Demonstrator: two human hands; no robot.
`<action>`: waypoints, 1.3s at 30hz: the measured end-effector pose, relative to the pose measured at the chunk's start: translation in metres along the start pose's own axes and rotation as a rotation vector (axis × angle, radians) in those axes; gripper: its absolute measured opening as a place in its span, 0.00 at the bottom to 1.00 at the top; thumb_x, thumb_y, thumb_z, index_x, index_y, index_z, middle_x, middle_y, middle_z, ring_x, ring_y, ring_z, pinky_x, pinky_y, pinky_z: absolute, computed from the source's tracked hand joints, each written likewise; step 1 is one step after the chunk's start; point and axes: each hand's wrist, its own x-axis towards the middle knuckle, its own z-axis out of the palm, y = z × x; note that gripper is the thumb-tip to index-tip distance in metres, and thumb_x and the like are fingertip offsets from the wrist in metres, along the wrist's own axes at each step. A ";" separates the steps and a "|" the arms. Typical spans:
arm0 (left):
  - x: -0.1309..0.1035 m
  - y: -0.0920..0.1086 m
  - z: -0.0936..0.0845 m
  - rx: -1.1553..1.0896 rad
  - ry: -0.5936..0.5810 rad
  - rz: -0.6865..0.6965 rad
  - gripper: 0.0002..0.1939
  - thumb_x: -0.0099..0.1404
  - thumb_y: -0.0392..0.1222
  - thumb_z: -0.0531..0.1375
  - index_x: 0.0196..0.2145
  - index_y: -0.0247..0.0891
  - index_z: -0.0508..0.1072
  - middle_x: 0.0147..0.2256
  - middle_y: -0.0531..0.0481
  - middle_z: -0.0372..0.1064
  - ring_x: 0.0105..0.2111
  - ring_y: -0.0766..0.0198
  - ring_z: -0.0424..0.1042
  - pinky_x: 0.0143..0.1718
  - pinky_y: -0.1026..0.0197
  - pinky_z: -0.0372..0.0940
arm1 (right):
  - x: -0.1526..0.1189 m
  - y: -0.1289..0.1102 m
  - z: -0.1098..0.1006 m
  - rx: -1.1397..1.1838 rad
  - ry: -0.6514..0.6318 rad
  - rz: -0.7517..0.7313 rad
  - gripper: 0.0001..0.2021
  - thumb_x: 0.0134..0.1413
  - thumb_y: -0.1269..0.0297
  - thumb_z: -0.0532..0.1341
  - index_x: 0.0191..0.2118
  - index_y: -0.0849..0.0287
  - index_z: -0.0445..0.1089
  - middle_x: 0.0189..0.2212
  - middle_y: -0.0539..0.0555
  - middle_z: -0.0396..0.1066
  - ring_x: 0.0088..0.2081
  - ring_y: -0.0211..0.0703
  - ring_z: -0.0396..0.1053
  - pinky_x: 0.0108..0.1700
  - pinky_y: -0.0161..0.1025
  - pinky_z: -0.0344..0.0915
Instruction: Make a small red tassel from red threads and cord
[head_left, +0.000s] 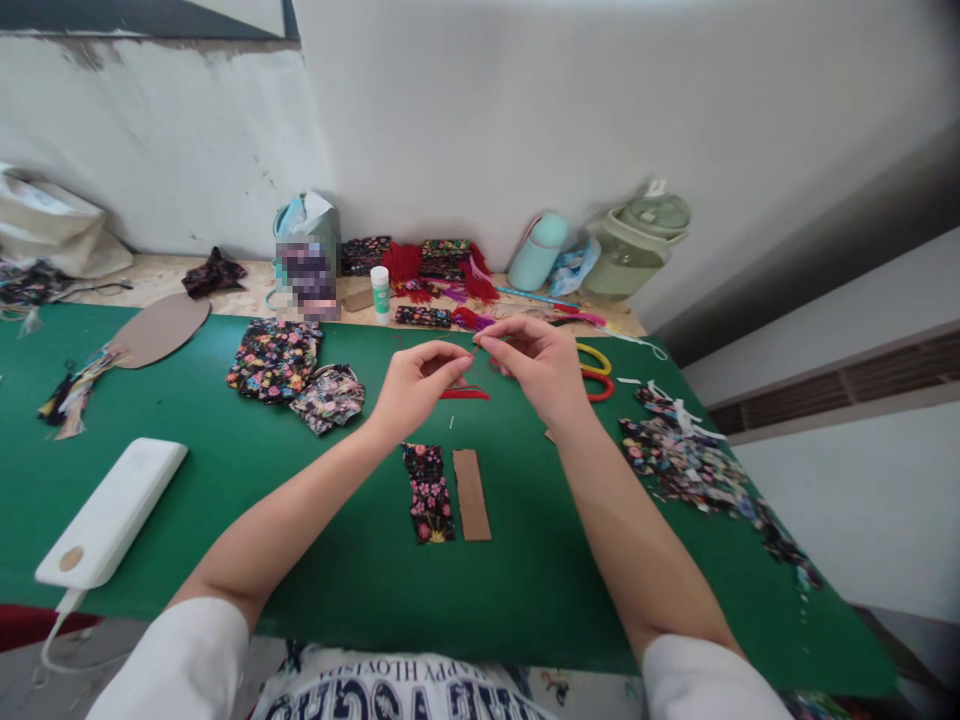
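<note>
Left hand (420,388) and right hand (538,368) are pinching red thread (474,350), fingertips closed, while nearer, cut floral cloth (430,495) and cardboard (472,495) are lying unjoined.

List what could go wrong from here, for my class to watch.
The fine red thread pinched by the left hand and right hand could slip or tangle. The yellow-and-red scissors beside the right hand might get knocked. The floral fabric strip and cardboard strip could shift if brushed.
</note>
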 end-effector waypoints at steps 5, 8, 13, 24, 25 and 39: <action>0.002 -0.004 -0.001 -0.154 -0.008 -0.045 0.14 0.51 0.47 0.68 0.31 0.35 0.75 0.31 0.48 0.76 0.28 0.67 0.74 0.33 0.63 0.69 | 0.000 -0.002 0.001 0.062 -0.041 0.035 0.12 0.40 0.54 0.70 0.28 0.57 0.73 0.23 0.48 0.71 0.19 0.31 0.57 0.20 0.33 0.55; 0.002 -0.004 -0.001 -0.169 0.017 -0.053 0.15 0.50 0.48 0.69 0.32 0.35 0.75 0.32 0.47 0.77 0.29 0.66 0.75 0.34 0.62 0.69 | -0.002 -0.005 0.003 0.137 -0.071 0.112 0.14 0.38 0.54 0.70 0.27 0.57 0.73 0.21 0.48 0.70 0.18 0.30 0.56 0.19 0.33 0.52; 0.000 0.000 -0.001 -0.150 0.056 -0.036 0.15 0.49 0.47 0.69 0.31 0.34 0.76 0.31 0.46 0.78 0.29 0.65 0.76 0.32 0.63 0.69 | -0.005 -0.011 0.006 0.278 -0.051 0.200 0.16 0.34 0.52 0.72 0.26 0.57 0.72 0.22 0.48 0.70 0.17 0.28 0.53 0.17 0.31 0.46; 0.000 -0.001 -0.002 -0.130 0.083 -0.024 0.14 0.53 0.47 0.68 0.34 0.35 0.77 0.30 0.47 0.77 0.34 0.62 0.77 0.36 0.61 0.70 | -0.007 -0.013 0.008 0.191 -0.074 0.169 0.15 0.33 0.52 0.73 0.26 0.57 0.74 0.15 0.44 0.62 0.16 0.28 0.50 0.17 0.32 0.46; 0.000 -0.001 -0.002 -0.131 0.084 -0.029 0.14 0.53 0.47 0.68 0.34 0.35 0.76 0.30 0.47 0.77 0.34 0.62 0.77 0.36 0.61 0.70 | -0.007 -0.012 0.008 0.168 -0.064 0.154 0.15 0.33 0.53 0.72 0.25 0.57 0.74 0.15 0.44 0.62 0.16 0.28 0.51 0.17 0.32 0.48; 0.000 0.000 -0.002 0.048 0.088 0.062 0.11 0.54 0.48 0.66 0.28 0.38 0.76 0.25 0.52 0.71 0.26 0.68 0.66 0.28 0.64 0.62 | -0.010 -0.019 0.004 0.011 -0.075 0.051 0.10 0.36 0.57 0.72 0.25 0.57 0.75 0.20 0.48 0.69 0.19 0.32 0.59 0.21 0.34 0.57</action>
